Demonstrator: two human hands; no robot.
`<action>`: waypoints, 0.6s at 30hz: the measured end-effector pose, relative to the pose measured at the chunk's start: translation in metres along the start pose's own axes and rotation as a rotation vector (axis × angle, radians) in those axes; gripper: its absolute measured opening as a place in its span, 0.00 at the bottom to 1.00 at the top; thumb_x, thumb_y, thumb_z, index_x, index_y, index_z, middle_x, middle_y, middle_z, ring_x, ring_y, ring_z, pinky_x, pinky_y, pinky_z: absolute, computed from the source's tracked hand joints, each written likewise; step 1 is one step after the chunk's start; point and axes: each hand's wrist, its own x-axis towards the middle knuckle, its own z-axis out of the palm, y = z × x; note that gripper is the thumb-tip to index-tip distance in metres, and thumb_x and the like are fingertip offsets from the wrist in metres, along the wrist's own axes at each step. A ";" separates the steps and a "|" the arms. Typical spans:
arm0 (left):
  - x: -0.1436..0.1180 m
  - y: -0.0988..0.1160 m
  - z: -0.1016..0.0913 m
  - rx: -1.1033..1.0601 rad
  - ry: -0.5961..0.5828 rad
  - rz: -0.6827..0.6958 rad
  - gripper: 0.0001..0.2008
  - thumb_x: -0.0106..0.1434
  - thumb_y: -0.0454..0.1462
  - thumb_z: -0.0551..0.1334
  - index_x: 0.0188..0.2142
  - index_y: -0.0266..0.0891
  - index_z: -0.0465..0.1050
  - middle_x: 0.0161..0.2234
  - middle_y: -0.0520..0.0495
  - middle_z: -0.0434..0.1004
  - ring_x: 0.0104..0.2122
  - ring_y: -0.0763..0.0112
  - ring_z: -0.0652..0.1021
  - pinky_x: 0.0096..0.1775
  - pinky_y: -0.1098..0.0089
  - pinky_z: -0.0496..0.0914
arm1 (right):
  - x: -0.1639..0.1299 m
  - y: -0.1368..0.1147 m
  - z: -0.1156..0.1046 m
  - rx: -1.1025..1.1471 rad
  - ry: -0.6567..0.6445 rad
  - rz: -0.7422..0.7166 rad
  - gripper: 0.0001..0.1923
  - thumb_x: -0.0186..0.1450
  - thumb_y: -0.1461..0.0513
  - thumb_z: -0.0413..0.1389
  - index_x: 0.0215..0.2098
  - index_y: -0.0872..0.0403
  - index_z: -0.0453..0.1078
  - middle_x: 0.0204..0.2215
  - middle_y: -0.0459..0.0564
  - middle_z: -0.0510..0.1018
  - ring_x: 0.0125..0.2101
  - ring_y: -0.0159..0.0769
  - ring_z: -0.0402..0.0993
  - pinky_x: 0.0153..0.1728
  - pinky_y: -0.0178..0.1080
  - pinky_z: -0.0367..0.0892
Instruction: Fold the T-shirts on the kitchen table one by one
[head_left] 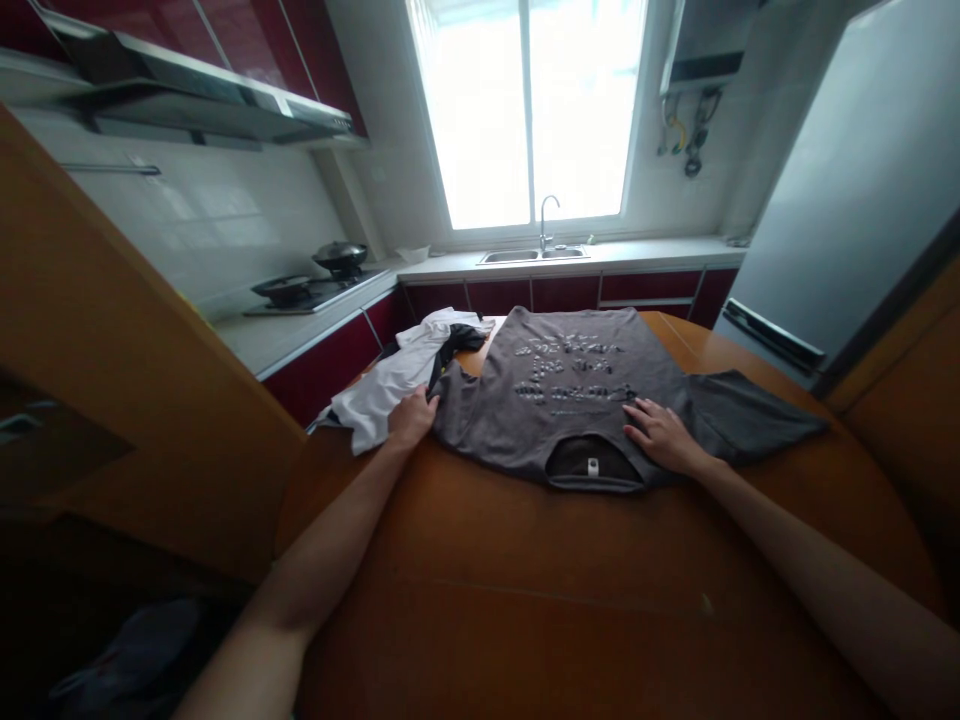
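Note:
A dark grey T-shirt (502, 420) with raised lettering on its front lies spread on the round wooden table (480, 610). Its neckline faces me, and a white label shows inside the collar. At the edge of the left sleeve, my left hand (412, 415) is closed, with the fabric pinched between thumb and fingers. My right hand (660, 435) rests flat on the shirt beside the neckline, fingers stretched out. The right sleeve lies spread out on the tabletop beyond that hand.
White and black clothes (397, 375) lie heaped at the table's left edge. Behind are a sink (536, 255) under the window and a stove with a lidded pan (341, 255). A fridge (847, 190) stands at right, a wooden panel (150, 350) at left.

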 end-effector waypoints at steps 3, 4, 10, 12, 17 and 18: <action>-0.002 0.001 0.007 -0.024 0.035 0.048 0.22 0.69 0.41 0.58 0.61 0.40 0.68 0.51 0.33 0.78 0.48 0.49 0.80 0.46 0.60 0.72 | 0.000 0.002 0.002 -0.007 -0.006 0.000 0.27 0.72 0.50 0.45 0.65 0.49 0.65 0.67 0.60 0.64 0.67 0.53 0.57 0.64 0.61 0.54; -0.002 0.001 0.009 -0.039 0.054 0.052 0.22 0.69 0.40 0.58 0.61 0.40 0.68 0.53 0.32 0.76 0.48 0.50 0.80 0.47 0.60 0.72 | 0.000 0.002 0.002 -0.007 -0.005 -0.002 0.27 0.72 0.50 0.45 0.65 0.50 0.65 0.67 0.60 0.64 0.67 0.53 0.57 0.64 0.61 0.55; 0.006 -0.001 0.015 -0.199 0.115 0.110 0.18 0.65 0.32 0.58 0.53 0.37 0.74 0.47 0.37 0.79 0.46 0.58 0.80 0.50 0.64 0.72 | 0.001 0.003 0.003 -0.009 0.012 0.002 0.26 0.72 0.49 0.46 0.64 0.49 0.67 0.66 0.59 0.65 0.67 0.53 0.59 0.64 0.60 0.55; 0.007 0.003 0.012 -0.228 0.122 0.140 0.17 0.64 0.30 0.58 0.51 0.37 0.75 0.44 0.41 0.80 0.46 0.62 0.80 0.50 0.67 0.72 | 0.001 0.002 0.002 -0.008 0.013 0.002 0.26 0.72 0.49 0.46 0.64 0.48 0.67 0.66 0.58 0.65 0.66 0.53 0.59 0.64 0.61 0.56; -0.006 0.015 -0.006 -0.249 0.409 0.261 0.19 0.67 0.28 0.53 0.53 0.38 0.74 0.50 0.37 0.74 0.54 0.56 0.74 0.57 0.58 0.68 | 0.000 0.001 0.001 -0.006 0.018 -0.001 0.26 0.71 0.50 0.47 0.63 0.48 0.67 0.66 0.58 0.66 0.66 0.53 0.60 0.63 0.61 0.57; -0.011 0.016 -0.009 -0.210 0.435 0.283 0.19 0.67 0.28 0.52 0.52 0.40 0.75 0.52 0.37 0.73 0.55 0.53 0.72 0.58 0.54 0.66 | 0.000 0.001 0.000 -0.010 0.015 -0.003 0.26 0.72 0.50 0.47 0.63 0.49 0.67 0.66 0.59 0.66 0.66 0.53 0.60 0.63 0.61 0.57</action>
